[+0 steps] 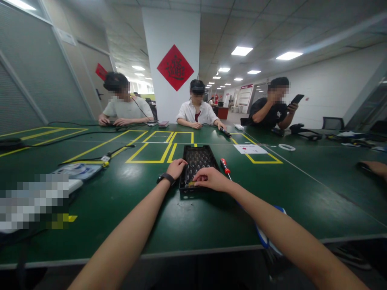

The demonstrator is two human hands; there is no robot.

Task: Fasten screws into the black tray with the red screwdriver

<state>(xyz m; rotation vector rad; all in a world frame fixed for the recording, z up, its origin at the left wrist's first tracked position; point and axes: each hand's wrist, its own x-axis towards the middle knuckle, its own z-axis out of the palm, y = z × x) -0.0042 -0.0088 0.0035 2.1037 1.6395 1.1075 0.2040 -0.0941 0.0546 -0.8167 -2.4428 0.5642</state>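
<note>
A black rectangular plastic case [215, 160] lies on the green table in front of me, its inside filled with rows of small dark and metallic parts too small to name. Along its left side, my left hand [176, 169] grips the wall, with a dark band around the wrist. My right hand [208, 179] reaches over the near end, thumb and fingers pinched together. Right at those fingertips shows a small yellowish piece [191, 184]; what exactly is pinched is partly hidden. Just right of the case lies a red-handled screwdriver [225, 166].
Yellow tape outlines [148, 162] mark the green table [133, 225]. A paper sheet [250, 149] and a white tape ring [286, 147] lie to the right. Bagged items [81, 170] and cables sit left. Under my right forearm is a blue-and-white object [262, 235]. Several people sit opposite.
</note>
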